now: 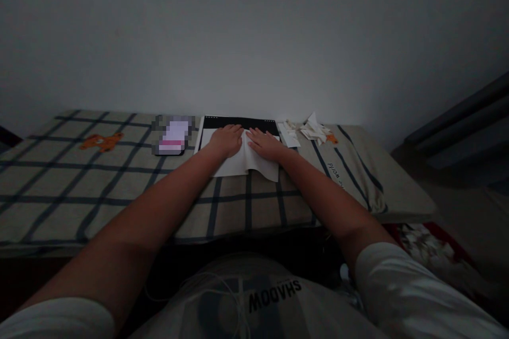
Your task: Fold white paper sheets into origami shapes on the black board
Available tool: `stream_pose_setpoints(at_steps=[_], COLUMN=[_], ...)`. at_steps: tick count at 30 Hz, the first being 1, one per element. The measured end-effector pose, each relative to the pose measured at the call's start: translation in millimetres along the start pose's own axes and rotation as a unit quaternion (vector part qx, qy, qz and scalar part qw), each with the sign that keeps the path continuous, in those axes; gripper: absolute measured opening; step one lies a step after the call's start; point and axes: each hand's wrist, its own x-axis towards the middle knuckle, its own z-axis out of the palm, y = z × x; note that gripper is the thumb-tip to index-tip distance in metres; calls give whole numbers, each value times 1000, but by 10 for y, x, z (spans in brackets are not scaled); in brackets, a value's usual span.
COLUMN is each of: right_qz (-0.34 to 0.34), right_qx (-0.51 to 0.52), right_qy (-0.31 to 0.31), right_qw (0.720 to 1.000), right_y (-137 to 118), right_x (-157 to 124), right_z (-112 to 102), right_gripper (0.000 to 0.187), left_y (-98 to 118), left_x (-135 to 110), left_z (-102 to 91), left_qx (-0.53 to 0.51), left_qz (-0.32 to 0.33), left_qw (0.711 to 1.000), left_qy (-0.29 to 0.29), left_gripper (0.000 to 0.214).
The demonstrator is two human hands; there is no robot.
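A white sheet of paper (246,161) lies on the checked cloth, partly over a black board (254,123) at the far side. My left hand (226,140) rests flat on the paper's upper left part, fingers stretched out. My right hand (264,144) lies flat on its upper right part, fingers spread toward the middle. A raised crease in the paper runs between the two hands. Both forearms reach straight forward from my body.
A checked cloth (119,180) with an orange bear print (101,142) covers the low surface against a bare wall. A blurred-out flat item (174,135) lies left of the board. Several folded paper pieces (308,130) sit to its right. A patterned fabric bundle (425,246) lies lower right.
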Motion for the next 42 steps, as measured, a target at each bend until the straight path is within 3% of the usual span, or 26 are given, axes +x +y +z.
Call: stream_pose_setpoints(at_steps=[11,16,27,42], right_qz=[22,21,13,33], right_qx=[-2,9,5,-1], right_qy=[5,15,24,9], right_qw=[1000,1000,1000,999], right_y=[-74,-51,45,-3], right_x=[-31,-18,-57,-126], right_z=[11,27,-34,14], right_gripper=[61,61,63,62], left_y=[11,4,-5,84], left_x=[-7,-60,-75,-84], left_z=[100,53,12,85], left_qx=[-12,-37,-47,-76], left_qz=[0,2,14,-25], left_qw=[1000,998,998,996], left_qy=[18,52,-47,-34], left_gripper=[54,52,54,55])
